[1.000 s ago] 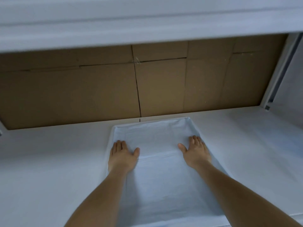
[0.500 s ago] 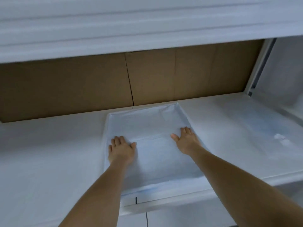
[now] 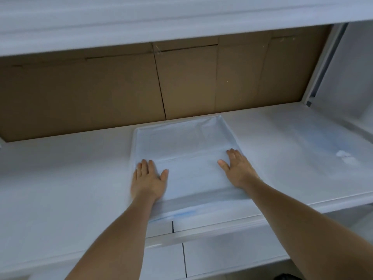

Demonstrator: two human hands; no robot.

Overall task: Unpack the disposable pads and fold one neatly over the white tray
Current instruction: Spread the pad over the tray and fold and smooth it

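On the white counter (image 3: 60,199), beneath an overhanging shelf (image 3: 161,21), the white tray (image 3: 229,129) sits a little right of centre with its long axis running away from the person, its far short end just short of the brown cardboard panels (image 3: 101,93) lining the back. A pale blue disposable pad (image 3: 191,178) lies spread over the tray, following the same long axis; its near edge drapes over the tray's front rim towards the counter's lip, and a crease crosses it from side to side at the level of the fingertips. The left hand (image 3: 148,181) presses flat on the pad at the tray's left side, fingers straight and pointing away, thumb spread inward. The right hand (image 3: 238,169) lies flat on the pad at the right side, likewise extended and gripping nothing.
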